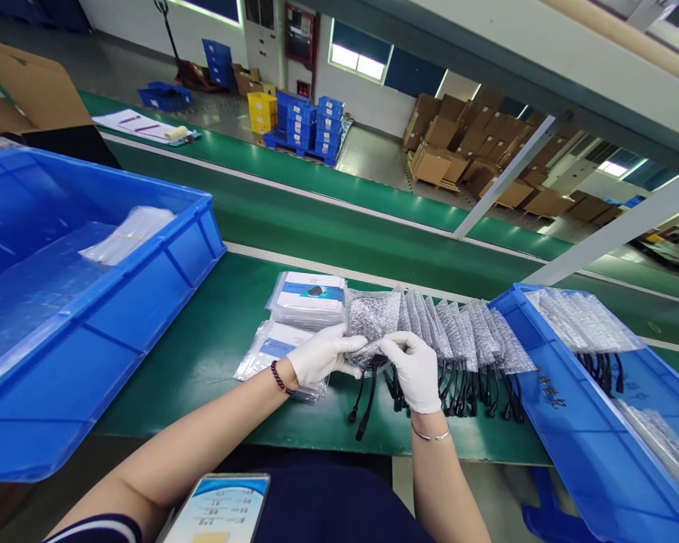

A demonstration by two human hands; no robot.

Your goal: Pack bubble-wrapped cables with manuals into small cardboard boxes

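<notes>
Together, the left hand [321, 356] and right hand [416, 369] pinched the near end of a bubble-wrapped packet [372, 320], fingers closed on it. Its long axis ran far from both grips, black cables [367, 396] dangling nearward, left of the overlapping row of packets [464, 335].

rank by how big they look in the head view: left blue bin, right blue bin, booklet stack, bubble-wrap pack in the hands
1. Left blue bin, though it is nearest the camera.
2. Right blue bin, cut off by the frame.
3 and 4. Booklet stack and bubble-wrap pack look alike; unranked.
</notes>
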